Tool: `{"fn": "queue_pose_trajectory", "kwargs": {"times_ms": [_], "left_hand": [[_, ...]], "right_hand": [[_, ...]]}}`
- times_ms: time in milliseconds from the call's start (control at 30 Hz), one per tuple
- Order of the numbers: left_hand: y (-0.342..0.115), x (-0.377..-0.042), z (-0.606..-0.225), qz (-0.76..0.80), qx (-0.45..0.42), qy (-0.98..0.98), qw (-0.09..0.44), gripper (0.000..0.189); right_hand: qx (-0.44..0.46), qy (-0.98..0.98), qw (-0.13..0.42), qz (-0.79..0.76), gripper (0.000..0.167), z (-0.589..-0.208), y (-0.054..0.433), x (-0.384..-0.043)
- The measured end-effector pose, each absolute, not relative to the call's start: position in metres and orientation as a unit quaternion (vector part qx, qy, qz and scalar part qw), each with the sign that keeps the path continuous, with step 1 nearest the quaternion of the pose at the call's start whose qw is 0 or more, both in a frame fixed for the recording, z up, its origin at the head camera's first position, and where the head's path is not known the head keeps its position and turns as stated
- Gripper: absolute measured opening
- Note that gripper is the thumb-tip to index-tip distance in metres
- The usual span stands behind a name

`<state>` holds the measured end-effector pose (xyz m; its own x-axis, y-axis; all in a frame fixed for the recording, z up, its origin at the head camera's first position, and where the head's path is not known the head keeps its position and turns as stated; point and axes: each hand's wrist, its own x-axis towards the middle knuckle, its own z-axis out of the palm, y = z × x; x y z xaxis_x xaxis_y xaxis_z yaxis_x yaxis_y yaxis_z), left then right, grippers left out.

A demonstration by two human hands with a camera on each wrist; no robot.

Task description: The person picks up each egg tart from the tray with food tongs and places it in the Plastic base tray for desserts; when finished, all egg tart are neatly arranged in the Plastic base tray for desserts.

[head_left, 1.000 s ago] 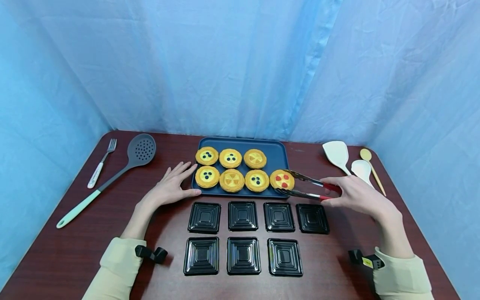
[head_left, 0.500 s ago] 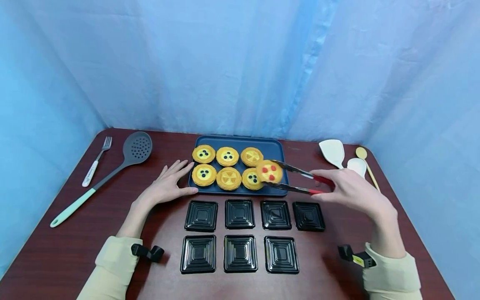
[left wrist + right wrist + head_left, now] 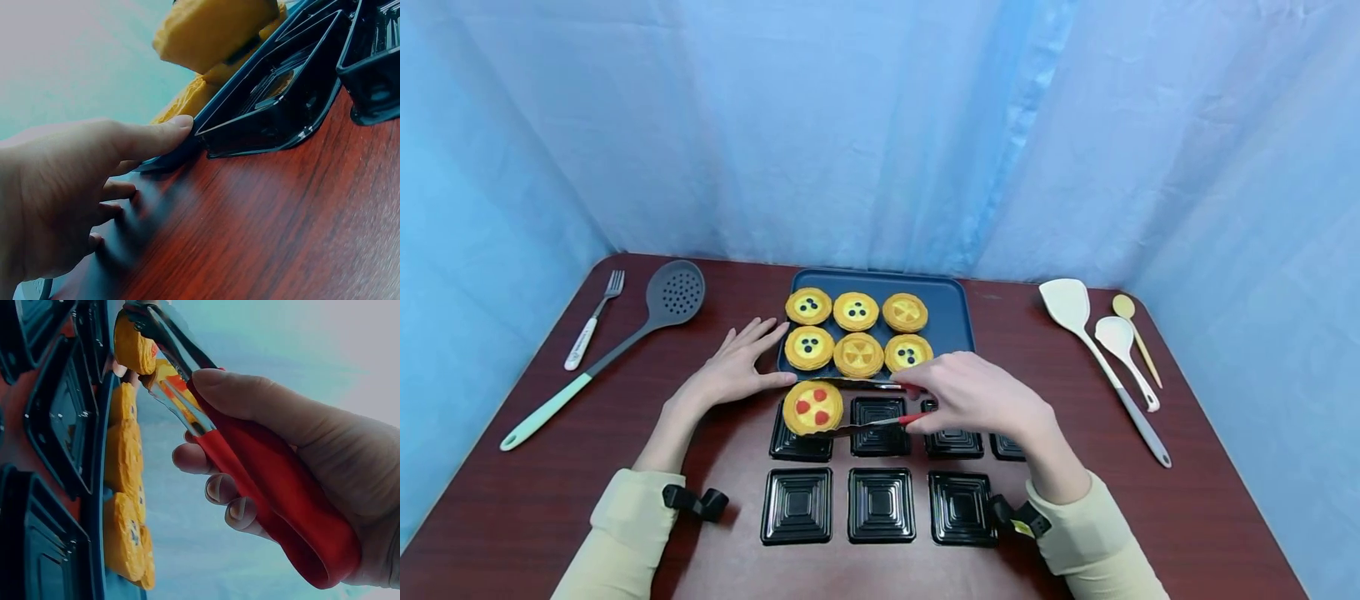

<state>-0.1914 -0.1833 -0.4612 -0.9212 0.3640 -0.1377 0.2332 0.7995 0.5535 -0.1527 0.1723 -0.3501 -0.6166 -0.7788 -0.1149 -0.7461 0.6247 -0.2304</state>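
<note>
My right hand (image 3: 981, 400) grips red-handled tongs (image 3: 262, 469), thumb on one arm and fingers on the other. Between the tongs' tips is an egg tart with red fruit pieces (image 3: 812, 407), held above the back-left black square container (image 3: 801, 450). The left wrist view shows the tart's underside raised over that container. My left hand (image 3: 730, 371) rests at the left edge of the dark blue tray (image 3: 951, 308), fingers spread, thumb at its front-left corner. Several egg tarts (image 3: 858, 356) lie on the tray in two rows, some dotted with dark berries, others with yellow wedges.
More black square containers (image 3: 880, 506) stand in two rows before the tray. At left lie a fork (image 3: 593, 321) and a grey skimmer (image 3: 675, 293). At right are a white spatula (image 3: 1067, 304), a white ladle (image 3: 1116, 336) and a yellow spoon (image 3: 1124, 307). A blue curtain (image 3: 850, 133) hangs behind.
The right hand has lifted the red-fruit tart off the tray's right end with the tongs and carried it left and nearer, over the back-left container. The left hand stays at the tray.
</note>
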Motion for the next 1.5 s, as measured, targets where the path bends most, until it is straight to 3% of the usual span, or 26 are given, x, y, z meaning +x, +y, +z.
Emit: {"fn": "queue_pose_trajectory", "kwargs": {"times_ms": [233, 1500], "left_hand": [[-0.184, -0.191, -0.459, 0.28, 0.16, 0.939, 0.12, 0.093], [-0.185, -0.191, -0.461, 0.283, 0.168, 0.937, 0.118, 0.092]], "right_hand": [[-0.427, 0.895, 0.114, -0.065, 0.034, -0.358, 0.16, -0.151], [-0.43, 0.891, 0.131, -0.067, 0.049, -0.366, 0.153, -0.15]]}}
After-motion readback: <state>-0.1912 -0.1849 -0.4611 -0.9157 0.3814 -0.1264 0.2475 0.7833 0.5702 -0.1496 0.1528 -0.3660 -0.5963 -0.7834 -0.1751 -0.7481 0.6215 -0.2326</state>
